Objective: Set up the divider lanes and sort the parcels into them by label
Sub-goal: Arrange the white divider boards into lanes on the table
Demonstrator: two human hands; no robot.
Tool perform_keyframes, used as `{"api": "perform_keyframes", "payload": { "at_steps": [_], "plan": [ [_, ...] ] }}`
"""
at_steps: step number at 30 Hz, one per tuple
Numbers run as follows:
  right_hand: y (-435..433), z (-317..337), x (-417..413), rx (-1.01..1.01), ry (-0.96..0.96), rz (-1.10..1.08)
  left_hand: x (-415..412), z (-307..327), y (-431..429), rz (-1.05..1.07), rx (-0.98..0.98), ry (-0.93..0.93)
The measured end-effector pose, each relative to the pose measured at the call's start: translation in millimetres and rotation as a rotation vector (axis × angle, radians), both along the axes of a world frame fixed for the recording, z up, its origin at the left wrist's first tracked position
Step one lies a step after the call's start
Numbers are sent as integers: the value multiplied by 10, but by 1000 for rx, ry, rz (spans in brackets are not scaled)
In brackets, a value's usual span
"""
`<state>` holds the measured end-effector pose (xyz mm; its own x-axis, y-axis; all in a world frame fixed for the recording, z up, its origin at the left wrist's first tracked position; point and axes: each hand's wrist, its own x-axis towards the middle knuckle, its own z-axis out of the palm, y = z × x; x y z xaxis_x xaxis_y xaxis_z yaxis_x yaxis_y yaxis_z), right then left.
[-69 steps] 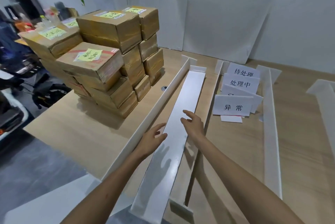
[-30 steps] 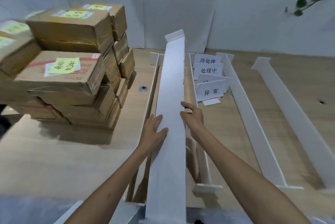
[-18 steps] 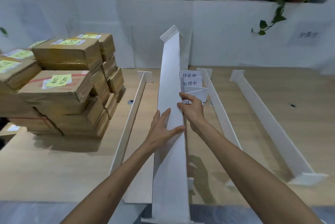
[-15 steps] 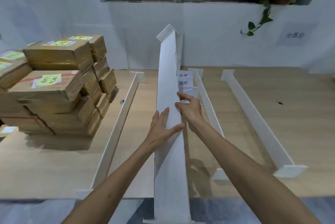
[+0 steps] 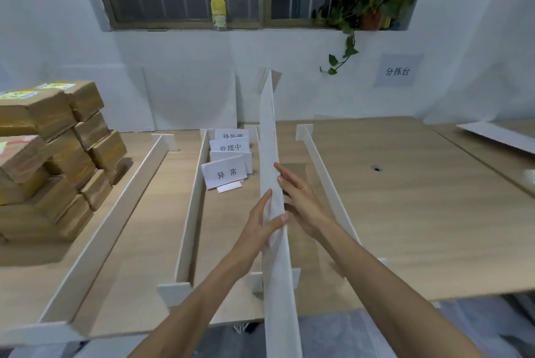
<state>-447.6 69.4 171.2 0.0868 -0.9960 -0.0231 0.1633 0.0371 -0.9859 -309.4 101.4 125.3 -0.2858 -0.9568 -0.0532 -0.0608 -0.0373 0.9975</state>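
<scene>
Several white dividers (image 5: 189,212) already stand on edge on the desk (image 5: 405,212) in the head view, the only one here. They run from the near edge toward the wall with bare lanes between them. One of them is mostly hidden behind the piece in hand, so I cannot count them surely.

The held divider (image 5: 278,299) is clear of the desk, on edge and tilted, its far end raised toward the wall and its near end out past the desk edge. The left hand (image 5: 260,227) grips it, with fingers (image 5: 267,195) lying up its left face and the thumb hooked over the top edge. The right hand (image 5: 301,201) presses straight, uncurled fingers flat against its right face.

A small pile of label cards (image 5: 224,173) lies in one lane just left of the held divider. The front card reads 异常, and none is set at a lane's head. The parcels (image 5: 58,155) sit stacked at the desk's left end, outside the leftmost divider, with yellow notes on top.

By my judgement the task is early. Most lanes are roughed in, but this divider has no place yet, the cards are unassigned and no parcel has been sorted.
</scene>
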Motion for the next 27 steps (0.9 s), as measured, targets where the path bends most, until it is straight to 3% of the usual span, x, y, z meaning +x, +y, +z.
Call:
{"api": "perform_keyframes", "payload": {
  "at_steps": [20,27],
  "plan": [
    [-1151,-202,-2912,67,38,-132,-2953,-202,-1103,34,-55,153],
    [-1598,-560,-3912,132,63,-85,-3931,-447,-1412,53,-28,96]
  ]
}}
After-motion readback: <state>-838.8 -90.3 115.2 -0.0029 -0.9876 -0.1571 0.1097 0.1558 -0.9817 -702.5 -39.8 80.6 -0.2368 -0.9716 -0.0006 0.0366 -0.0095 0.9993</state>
